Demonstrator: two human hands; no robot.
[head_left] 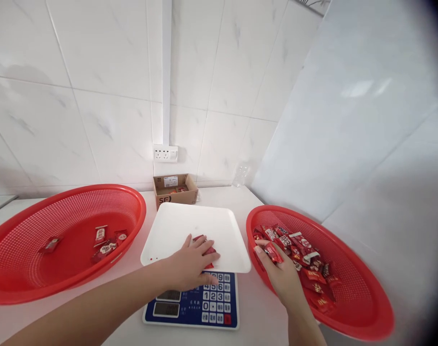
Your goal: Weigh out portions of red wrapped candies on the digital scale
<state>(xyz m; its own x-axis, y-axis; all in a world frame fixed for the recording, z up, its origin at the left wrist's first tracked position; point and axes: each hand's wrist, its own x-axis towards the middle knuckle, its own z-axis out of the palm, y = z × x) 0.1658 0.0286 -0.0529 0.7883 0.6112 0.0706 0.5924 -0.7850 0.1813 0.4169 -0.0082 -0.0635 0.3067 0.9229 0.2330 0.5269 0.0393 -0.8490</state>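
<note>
At centre, could skew scale (193,318) by pressing covered packet (212,250) with splayed left hand (188,263); at lower right, could drop red packet (273,252) by loosening right hand (281,276) clamped around it.

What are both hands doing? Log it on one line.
left hand: spread over red wrapping on white tray | right hand: holding red packet at right basket | left basket: several packets
</note>
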